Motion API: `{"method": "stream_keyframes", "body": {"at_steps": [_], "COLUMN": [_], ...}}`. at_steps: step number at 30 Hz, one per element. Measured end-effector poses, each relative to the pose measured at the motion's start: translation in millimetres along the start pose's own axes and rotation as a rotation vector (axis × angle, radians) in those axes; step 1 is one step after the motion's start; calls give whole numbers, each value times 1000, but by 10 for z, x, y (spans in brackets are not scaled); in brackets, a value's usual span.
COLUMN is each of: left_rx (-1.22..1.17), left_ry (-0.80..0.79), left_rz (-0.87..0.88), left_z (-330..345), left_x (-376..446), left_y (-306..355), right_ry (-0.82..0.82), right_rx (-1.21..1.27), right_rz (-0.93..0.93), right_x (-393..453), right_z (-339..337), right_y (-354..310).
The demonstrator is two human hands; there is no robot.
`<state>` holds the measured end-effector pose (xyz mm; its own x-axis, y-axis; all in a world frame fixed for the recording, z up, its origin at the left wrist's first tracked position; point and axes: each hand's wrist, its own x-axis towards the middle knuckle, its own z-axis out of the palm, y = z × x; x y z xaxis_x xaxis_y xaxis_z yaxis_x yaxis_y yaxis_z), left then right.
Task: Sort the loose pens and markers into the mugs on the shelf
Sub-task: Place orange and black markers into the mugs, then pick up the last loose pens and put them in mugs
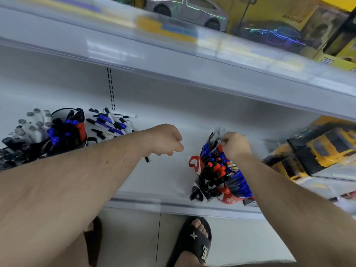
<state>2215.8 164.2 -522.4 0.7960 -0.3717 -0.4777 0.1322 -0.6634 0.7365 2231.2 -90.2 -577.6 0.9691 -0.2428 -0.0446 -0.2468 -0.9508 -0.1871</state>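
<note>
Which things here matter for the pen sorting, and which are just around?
Job: loose pens and markers; black mug; red mugs; left hand gripping a pen; right hand at blurred pens.

Around: yellow toy truck boxes; boxed toy cars.

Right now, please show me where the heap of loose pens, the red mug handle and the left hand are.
heap of loose pens (110,123), head view, on a blue pen mid-heap.
red mug handle (193,161), head view, on the loop.
left hand (165,139), head view, on its back.
</note>
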Motion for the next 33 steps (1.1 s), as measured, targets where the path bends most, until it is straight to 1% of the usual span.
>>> {"method": "stream_keyframes", "body": {"at_steps": [6, 10, 11, 13, 15, 16, 17, 19, 21, 23, 25, 26, 27, 30, 31, 33], "left_rx": [1, -34, -40, -58, -76, -85, -98, -122, -130, -147, -166, -172, -175, -202, -216, -242], "left_ry": [-15, 49, 69, 112, 156, 175, 196, 242, 281, 306, 320, 326, 331, 346, 354, 375], "left_rz": [-2, -23, -31, -45, -68, -83, -98, -122, -147, -170, -197, -213, -231, -268, -273, -274], "left_z": [-49, -244, -318, -482, -647, -719, -784, -902, -1008, -1093, -1160, -1188, -1211, -1267, -1282, -1318], "left_x": [-49, -133, -161, -224, -312, -365, -422, -535, -627, -696, -749, -771, -788, -807, -790, -740], "left_y": [-82, -213, -264, -389, -543, -623, -703, -850, -990, -1126, -1273, -1350, -1424, -1576, -1600, -1620], "right_ry": [-124, -175, -157, -28, 98, 115, 93, -28, -216, -395, -513, -526, -507, -374, -357, -373], "right_rx": [-41, -159, -181, -169, -53, -1, 41, 112, 139, 111, 93, 109, 154, 301, 319, 325], "right_rz": [34, 92, 99, 38, -108, -179, -231, -284, -305, -314, -261, -212, -144, 79, 121, 129], "right_x": [225, 252, 249, 253, 233, 221, 224, 216, 187, 150, 129, 133, 153, 276, 334, 447], "right_z": [418, 499, 471, 415, 400, 429, 500, 727, 1048, 1411, 1740, 1866, 1965, 2132, 2157, 2183], "right_y": [-52, -58, -86, -192, -419, -571, -730, -1065, -1372, -1618, -1818, -1904, -1985, -2210, -2277, -2420]}}
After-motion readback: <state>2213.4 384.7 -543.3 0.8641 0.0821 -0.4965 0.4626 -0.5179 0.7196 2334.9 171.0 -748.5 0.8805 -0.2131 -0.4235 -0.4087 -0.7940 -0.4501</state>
